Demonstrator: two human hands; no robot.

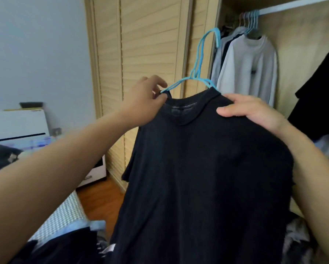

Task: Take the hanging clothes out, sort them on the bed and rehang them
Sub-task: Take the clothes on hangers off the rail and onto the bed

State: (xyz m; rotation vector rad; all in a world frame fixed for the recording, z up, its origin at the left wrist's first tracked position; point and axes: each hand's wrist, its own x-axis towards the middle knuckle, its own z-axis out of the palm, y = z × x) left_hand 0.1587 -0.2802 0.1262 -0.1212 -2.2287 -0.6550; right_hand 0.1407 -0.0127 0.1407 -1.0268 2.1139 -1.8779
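1. Person stands facing an open wardrobe (303, 54), a black T-shirt (198, 168) held up between both hands in front of the louvred door (150, 44).
2. Left hand (146, 100): fingers curled, pinching the shirt's collar edge together with the left arm of the blue hanger (198, 73). The hanger's left arm shows bare above the neckline; its right arm runs under the cloth.
3. Right hand (255, 113): grips the shirt's right shoulder, thumb on the front, fingers wrapped behind the fabric.
4. Hook of the hanger points up, free of the rail (293, 4). Shirt is off the rail and only half seated on the hanger.
5. Whether the shirt is going on or coming off the hanger cannot be told from this view alone.
6. On the rail: a white sweatshirt (249, 69) in front, grey and dark garments behind it, several blue hangers bunched at the top. A dark garment (320, 92) hangs at the far right.
7. Bed (64, 212) at lower left carries dark clothes (64, 244); more crumpled items lie at lower right.
8. Judgement: mid-task. Clothes lie on the bed and others hang, so sorting or rehanging is partly done; this shirt and the piles remain to be dealt with.
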